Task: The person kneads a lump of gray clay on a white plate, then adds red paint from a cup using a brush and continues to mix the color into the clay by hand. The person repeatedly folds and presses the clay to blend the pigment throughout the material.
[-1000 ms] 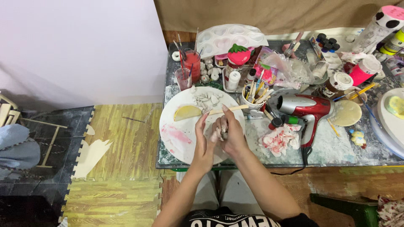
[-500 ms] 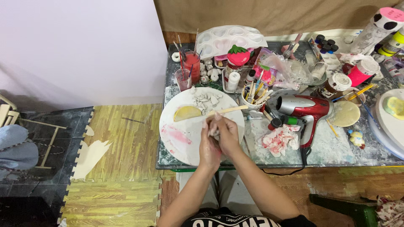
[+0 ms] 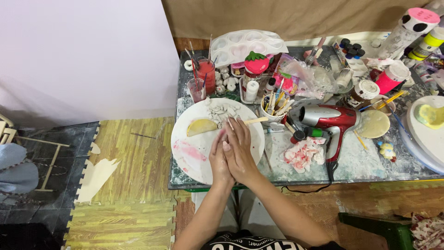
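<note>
Head view shows the left hand and right hand pressed palm to palm over a white plate on the cluttered surface; whether their grip encloses anything, I cannot tell. Pink paint smears and a yellow wedge already lie on the plate.

A paint-smeared table carries a white round plate, red hairdryer and crumpled stained tissue.

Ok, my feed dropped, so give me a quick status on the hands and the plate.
Left hand and right hand pressed palm to palm, nothing visible between. Both over white plate: pink smear, yellow wedge. Red hair dryer lies right, apart.
</note>
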